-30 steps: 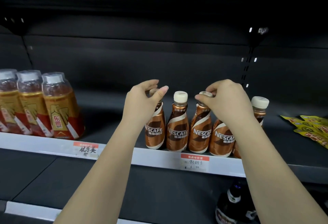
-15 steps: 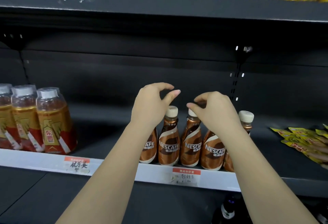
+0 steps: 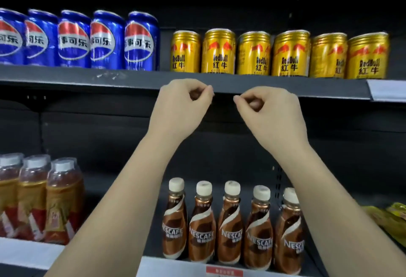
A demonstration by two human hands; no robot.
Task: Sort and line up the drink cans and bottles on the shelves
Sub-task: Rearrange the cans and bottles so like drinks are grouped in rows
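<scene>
Gold cans (image 3: 279, 54) stand in a row on the upper shelf (image 3: 109, 78), to the right of a row of blue cans (image 3: 74, 39); a small gap parts the two groups. Gold row uneven: labels turned different ways, the two rightmost facing off to the side.

Handling, as a judgement: thin metal, rigid if full, smooth and a bit slick, moderately heavy. Best taken round the body with thumb and fingers, or by the top rim to twist the label forward. Can dent if squeezed hard.

Brown coffee bottles (image 3: 232, 226) on the lower shelf, five upright in a neat line at the front edge, labels forward, cream caps. Plastic, light, narrow at the neck; easy to tip. Amber bottles (image 3: 61, 202) further left on the same shelf; yellow packets (image 3: 393, 217) at far right.

Left hand (image 3: 182, 105) and right hand (image 3: 272, 110) raised in front of the upper shelf's front lip, near each other but apart. Fingers on both curled in, thumb tip close to forefinger, nothing held. Cannot tell whether fingertips touch the shelf lip. Both well above the coffee bottles, below the cans.
</scene>
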